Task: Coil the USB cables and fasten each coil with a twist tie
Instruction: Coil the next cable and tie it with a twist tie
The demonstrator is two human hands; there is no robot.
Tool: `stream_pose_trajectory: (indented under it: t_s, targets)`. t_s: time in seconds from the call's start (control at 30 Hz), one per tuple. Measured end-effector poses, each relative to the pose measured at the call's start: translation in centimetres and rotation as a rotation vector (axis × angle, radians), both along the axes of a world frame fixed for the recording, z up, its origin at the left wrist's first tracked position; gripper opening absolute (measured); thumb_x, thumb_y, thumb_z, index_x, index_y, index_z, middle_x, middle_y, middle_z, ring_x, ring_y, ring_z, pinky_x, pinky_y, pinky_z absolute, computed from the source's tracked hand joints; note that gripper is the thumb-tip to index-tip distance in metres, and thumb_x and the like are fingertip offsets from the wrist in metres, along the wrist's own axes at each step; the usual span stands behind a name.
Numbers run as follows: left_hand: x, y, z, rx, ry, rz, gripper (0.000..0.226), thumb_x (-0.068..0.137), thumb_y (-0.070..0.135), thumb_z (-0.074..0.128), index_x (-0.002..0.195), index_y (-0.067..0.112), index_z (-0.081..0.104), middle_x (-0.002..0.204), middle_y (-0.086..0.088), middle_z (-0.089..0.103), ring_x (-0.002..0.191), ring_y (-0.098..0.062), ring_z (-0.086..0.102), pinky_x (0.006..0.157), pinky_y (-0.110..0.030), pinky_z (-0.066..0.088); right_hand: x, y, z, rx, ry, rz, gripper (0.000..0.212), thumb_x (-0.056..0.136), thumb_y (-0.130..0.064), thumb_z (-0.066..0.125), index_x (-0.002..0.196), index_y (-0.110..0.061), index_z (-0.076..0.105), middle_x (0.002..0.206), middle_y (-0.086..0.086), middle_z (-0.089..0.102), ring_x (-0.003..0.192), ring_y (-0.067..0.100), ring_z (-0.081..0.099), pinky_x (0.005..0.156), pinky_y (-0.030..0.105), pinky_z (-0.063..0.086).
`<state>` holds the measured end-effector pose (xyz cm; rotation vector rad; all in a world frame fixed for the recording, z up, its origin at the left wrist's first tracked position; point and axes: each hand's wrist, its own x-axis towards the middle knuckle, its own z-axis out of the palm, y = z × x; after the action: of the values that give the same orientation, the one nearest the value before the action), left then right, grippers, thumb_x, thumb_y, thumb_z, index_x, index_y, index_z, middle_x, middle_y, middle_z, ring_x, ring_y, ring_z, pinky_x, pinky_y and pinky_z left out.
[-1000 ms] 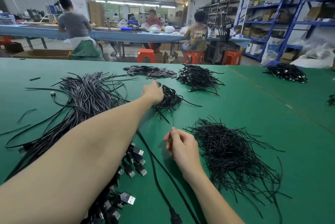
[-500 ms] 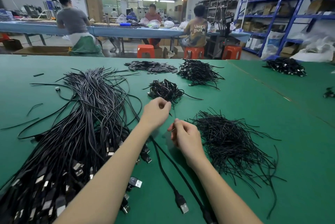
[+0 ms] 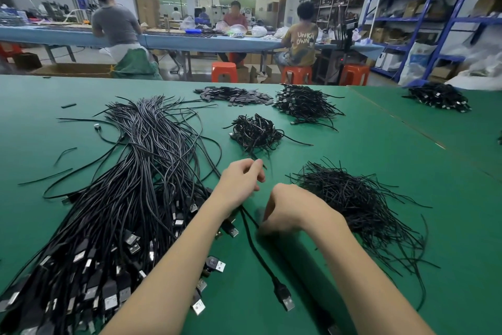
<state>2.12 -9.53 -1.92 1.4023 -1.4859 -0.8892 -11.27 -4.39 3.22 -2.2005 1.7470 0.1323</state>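
A green table (image 3: 380, 161) carries a big bundle of loose black USB cables (image 3: 122, 199) on the left and a heap of twist ties (image 3: 353, 199) on the right. Between them, the left hand (image 3: 240, 185) curls around one cable (image 3: 260, 256). The right hand (image 3: 288, 208) is blurred; its grip cannot be told.

— How do the arms lie?
— Both bare forearms reach forward, wrists close together.
— And the left hand (image 3: 240, 184)?
— Knuckles up, fingers curled under.
— The right hand (image 3: 289, 208)?
— Blurred, fingers bent downward; its grip cannot be made out.
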Motion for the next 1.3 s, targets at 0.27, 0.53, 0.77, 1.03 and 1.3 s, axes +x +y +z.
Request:
stream_pose_trajectory:
  t_s: [0.27,0.53,0.77,1.03,1.3]
  targets:
    - [0.2,0.6,0.8,0.043,-0.325,0.038,0.056,0.102,0.053,0.032,0.068,0.02,0.061,0.07,0.003,0.067,0.074,-0.016,0.062,0.065,-0.029,0.04,-1.0,-0.2,0.7,0.152,-0.712,0.0,0.011,0.098,-0.014,0.051,0.092,-0.007,0.057,0.077,0.004,0.073,0.062,0.02,0.066,0.058,0.028,0.052]
    - [0.8,0.9,1.7,0.217,-0.325,0.105,0.078,0.097,0.068,0.018,0.081,0.009,0.067,0.071,-0.009,0.072,0.054,-0.025,0.068,0.077,-0.038,0.059,-3.9,-1.6,0.8,0.816,-1.756,-0.273,0.032,0.096,0.006,0.034,0.116,-0.003,0.058,0.107,0.022,0.074,0.067,0.019,0.073,0.059,0.023,0.061]
    - [0.6,0.5,1.5,0.215,-0.465,0.082,0.054,0.101,0.055,0.037,0.068,0.014,0.05,0.081,-0.012,0.063,0.066,-0.024,0.052,0.055,-0.03,0.032,-3.3,-1.6,-0.9,0.527,-1.782,0.005,0.034,0.092,-0.012,0.06,0.126,-0.013,0.067,0.127,0.004,0.071,0.107,0.02,0.072,0.083,0.033,0.059]
    - [-0.1,0.7,1.8,0.109,-0.052,-0.025,0.04,0.103,0.041,0.042,0.079,0.019,0.065,0.069,0.006,0.07,0.072,-0.018,0.065,0.074,-0.031,0.051,-2.3,-1.6,-0.1,-0.001,-1.51,-0.142,0.029,0.105,-0.024,0.053,0.087,-0.018,0.075,0.079,-0.001,0.071,0.077,0.016,0.068,0.073,0.027,0.058]
    - [-1.2,2.1,4.5,0.138,0.486,-0.447,0.045,0.105,0.041,0.041,0.114,0.009,0.072,0.089,-0.011,0.069,0.057,-0.016,0.054,0.064,-0.028,0.051,-2.0,-1.4,0.2,-0.11,-1.141,-0.052,0.032,0.104,-0.028,0.054,0.092,-0.007,0.075,0.057,-0.003,0.059,0.049,0.014,0.051,0.041,0.021,0.037]
